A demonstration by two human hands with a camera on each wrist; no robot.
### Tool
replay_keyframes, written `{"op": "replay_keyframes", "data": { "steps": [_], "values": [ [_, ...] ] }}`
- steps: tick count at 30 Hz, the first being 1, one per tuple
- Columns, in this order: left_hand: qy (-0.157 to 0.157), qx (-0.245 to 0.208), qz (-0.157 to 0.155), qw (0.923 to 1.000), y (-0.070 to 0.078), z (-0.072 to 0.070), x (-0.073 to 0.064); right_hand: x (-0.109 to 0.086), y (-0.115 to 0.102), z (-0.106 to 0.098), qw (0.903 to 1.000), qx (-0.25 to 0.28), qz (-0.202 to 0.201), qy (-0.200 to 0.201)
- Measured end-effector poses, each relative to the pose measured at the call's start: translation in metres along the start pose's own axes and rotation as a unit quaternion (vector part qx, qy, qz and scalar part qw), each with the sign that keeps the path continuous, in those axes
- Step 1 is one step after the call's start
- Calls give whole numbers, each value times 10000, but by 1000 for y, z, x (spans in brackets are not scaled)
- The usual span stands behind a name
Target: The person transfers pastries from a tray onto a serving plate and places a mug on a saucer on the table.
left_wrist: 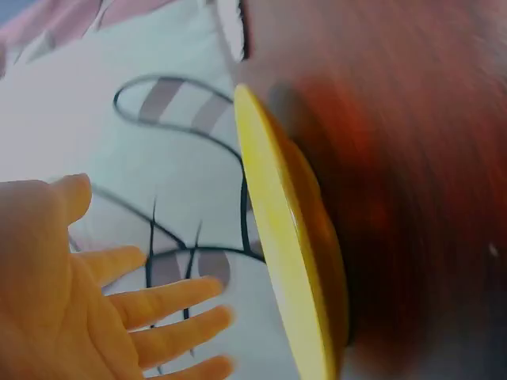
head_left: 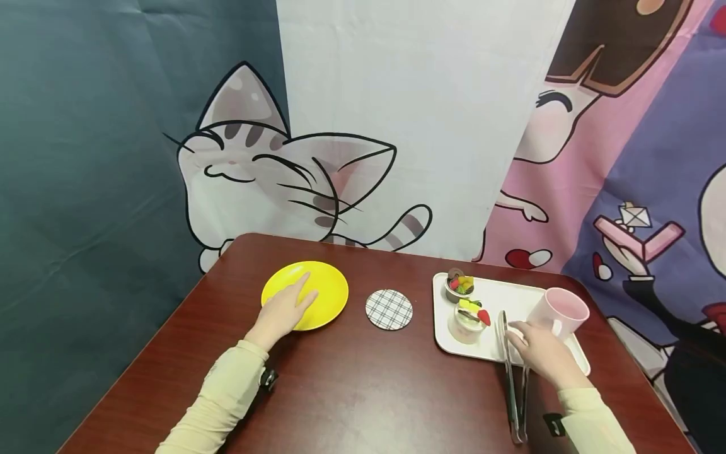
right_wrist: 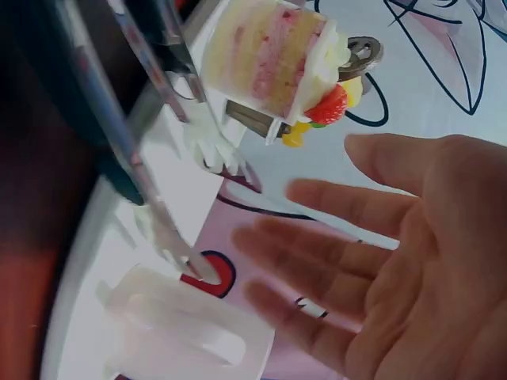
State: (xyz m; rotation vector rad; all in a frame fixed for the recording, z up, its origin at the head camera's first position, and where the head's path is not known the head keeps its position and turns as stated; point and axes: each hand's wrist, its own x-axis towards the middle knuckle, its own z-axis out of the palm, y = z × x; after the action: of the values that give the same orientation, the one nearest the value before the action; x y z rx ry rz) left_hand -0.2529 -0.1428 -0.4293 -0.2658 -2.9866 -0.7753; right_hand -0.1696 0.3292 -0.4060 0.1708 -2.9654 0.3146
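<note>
The counter [head_left: 368, 391] under my work is dark wood, and at its right side lies the white tray [head_left: 501, 296]. Toward the left of the scene, on the far part of the counter, sits the yellow plate [head_left: 329, 299]. My left grip [head_left: 282, 309] hangs over its near left part, fingers spread wide; in the left wrist view they stand apart from the plate.

The tongs [head_left: 513, 403] lie across the tray's near edge, arms apart, joined end toward me. My right grip [head_left: 544, 353] is loosely open just right of them and holds nothing. The pink mug [head_left: 547, 309] stands at the tray's right end, its handle facing my fingers. On the tray's left half are the pale dessert cup [head_left: 468, 325] and, farther back, the darker dessert cup [head_left: 458, 287]. Between plate and tray lies the checked coaster [head_left: 389, 309].

I take this as the reach, with no hold made. I cannot tell whether my right fingers favour tongs or mug. Either would call for closing on one without nudging the other; the plate would want my left fingers lowered to its rim.
</note>
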Motion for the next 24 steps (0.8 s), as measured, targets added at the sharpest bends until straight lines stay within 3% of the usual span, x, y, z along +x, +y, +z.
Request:
{"op": "replay_keyframes", "data": {
  "steps": [5,10,16,19,24],
  "values": [
    [126,-737,-834,9937,-21,-4,5,-5,4,7,9988,67,225,-441],
    [469,-1011,-1286,9854,-43,-1,5,-14,9,19,9953,-8,440,-861],
    [541,-1287,-1652,9763,-57,4,3,-26,16,27,9917,10,725,-1065],
    [371,-1347,-1759,9744,-61,6,3,-32,17,28,9886,87,762,-1296],
    [92,-1551,-1762,9720,-66,6,4,-37,14,26,9904,82,519,-1276]
  ]
}}
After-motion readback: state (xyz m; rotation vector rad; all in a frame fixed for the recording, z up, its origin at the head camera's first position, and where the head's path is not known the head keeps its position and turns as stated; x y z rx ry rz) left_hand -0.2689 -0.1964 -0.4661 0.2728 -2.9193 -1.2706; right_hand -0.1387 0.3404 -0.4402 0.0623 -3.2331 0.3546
